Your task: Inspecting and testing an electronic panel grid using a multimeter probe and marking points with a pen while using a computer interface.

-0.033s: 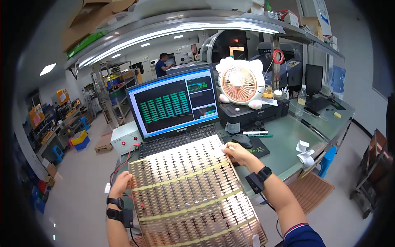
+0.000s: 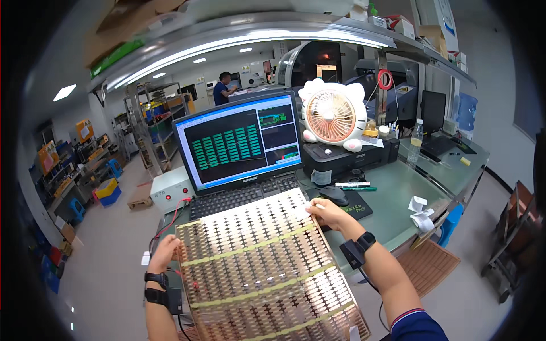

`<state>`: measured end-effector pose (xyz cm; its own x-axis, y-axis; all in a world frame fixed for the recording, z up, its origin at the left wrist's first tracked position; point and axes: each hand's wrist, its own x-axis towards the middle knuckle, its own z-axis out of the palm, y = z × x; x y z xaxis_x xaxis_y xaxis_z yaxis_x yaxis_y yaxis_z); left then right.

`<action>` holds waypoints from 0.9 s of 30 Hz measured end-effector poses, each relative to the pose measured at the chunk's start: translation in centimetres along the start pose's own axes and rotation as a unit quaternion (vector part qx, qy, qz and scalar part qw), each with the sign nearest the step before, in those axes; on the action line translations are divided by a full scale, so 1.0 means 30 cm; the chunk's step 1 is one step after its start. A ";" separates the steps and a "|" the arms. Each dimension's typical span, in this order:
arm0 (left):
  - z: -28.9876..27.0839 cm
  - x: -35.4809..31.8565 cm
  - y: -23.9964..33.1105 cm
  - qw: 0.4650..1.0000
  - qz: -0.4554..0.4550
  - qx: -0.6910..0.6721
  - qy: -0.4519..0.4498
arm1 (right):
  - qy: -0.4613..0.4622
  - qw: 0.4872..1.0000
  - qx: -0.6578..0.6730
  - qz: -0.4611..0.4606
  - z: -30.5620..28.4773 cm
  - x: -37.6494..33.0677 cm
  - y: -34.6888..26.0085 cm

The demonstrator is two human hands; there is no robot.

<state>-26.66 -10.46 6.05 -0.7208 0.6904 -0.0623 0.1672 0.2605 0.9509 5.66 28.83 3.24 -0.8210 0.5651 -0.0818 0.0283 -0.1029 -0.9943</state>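
Large copper-coloured perforated panel (image 2: 261, 267) with pale tape strips across it sits directly in front of the laptop (image 2: 239, 153), its far edge overlapping the laptop's keyboard and its near edge running toward the person. Left hand (image 2: 165, 253) is at the panel's left edge, fingers curled onto the rim and gripping it; wrist carries dark straps. Right hand (image 2: 330, 213) is at the panel's far right corner, fingers closed in a pinch on the edge, a small white bit at the fingertips; can't tell what that is. Black wrist unit on that forearm. Laptop screen shows rows of green blocks on black. Right of the laptop: black mouse (image 2: 334, 195) on a dark pad, just beyond the right hand. Behind the mouse, a black printer (image 2: 347, 156) with a white cat-shaped desk fan (image 2: 333, 116) on top. Left of the laptop: white box (image 2: 170, 187) with red leads running toward the panel. Another person stands far behind the laptop.
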 end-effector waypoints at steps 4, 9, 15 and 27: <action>-0.022 0.077 -0.036 1.000 0.017 0.025 0.004 | -0.027 0.999 -0.027 -0.018 0.024 -0.016 0.009; -0.039 0.113 -0.054 0.995 0.066 -0.056 -0.058 | -0.045 0.999 -0.027 -0.004 0.010 -0.014 0.002; 0.000 0.126 -0.044 0.987 0.110 -0.114 -0.014 | -0.075 0.997 0.007 -0.019 -0.005 -0.002 -0.011; -0.024 0.112 -0.083 0.979 0.179 -0.094 -0.003 | -0.115 0.990 -0.081 -0.009 -0.018 -0.032 -0.025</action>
<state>-29.99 -9.27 3.68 -0.6353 0.7184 0.2835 0.2813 -0.1267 0.9512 6.72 28.82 4.02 -0.9298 0.3625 -0.0644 0.0879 0.0487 -0.9949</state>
